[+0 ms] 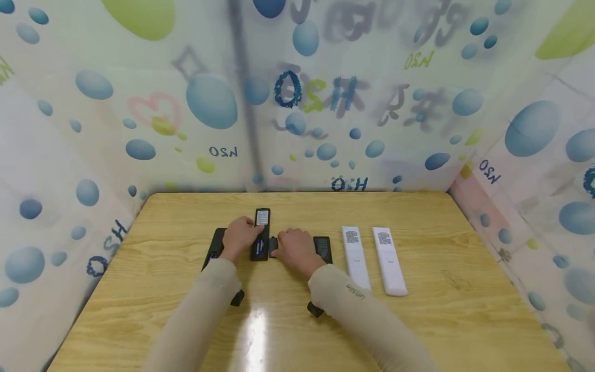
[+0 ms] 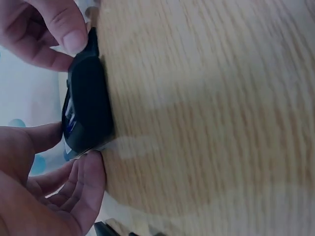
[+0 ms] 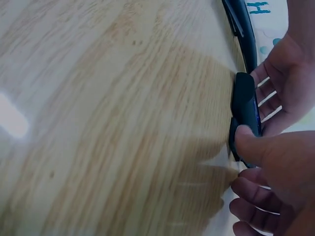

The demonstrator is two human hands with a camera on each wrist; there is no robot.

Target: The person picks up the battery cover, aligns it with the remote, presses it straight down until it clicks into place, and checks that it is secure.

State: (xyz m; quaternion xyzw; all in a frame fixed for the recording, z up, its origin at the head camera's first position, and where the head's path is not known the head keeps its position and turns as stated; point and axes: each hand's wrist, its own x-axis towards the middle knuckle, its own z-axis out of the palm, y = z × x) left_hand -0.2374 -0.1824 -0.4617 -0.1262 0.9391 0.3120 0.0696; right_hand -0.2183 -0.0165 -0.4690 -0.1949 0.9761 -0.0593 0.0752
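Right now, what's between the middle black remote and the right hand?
A small dark battery cover, pinched by the right hand beside the middle black remote; the head view shows it.

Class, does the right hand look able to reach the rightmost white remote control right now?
Probably yes: nothing covers the rightmost white remote control, though the right hand would first release the dark battery cover.
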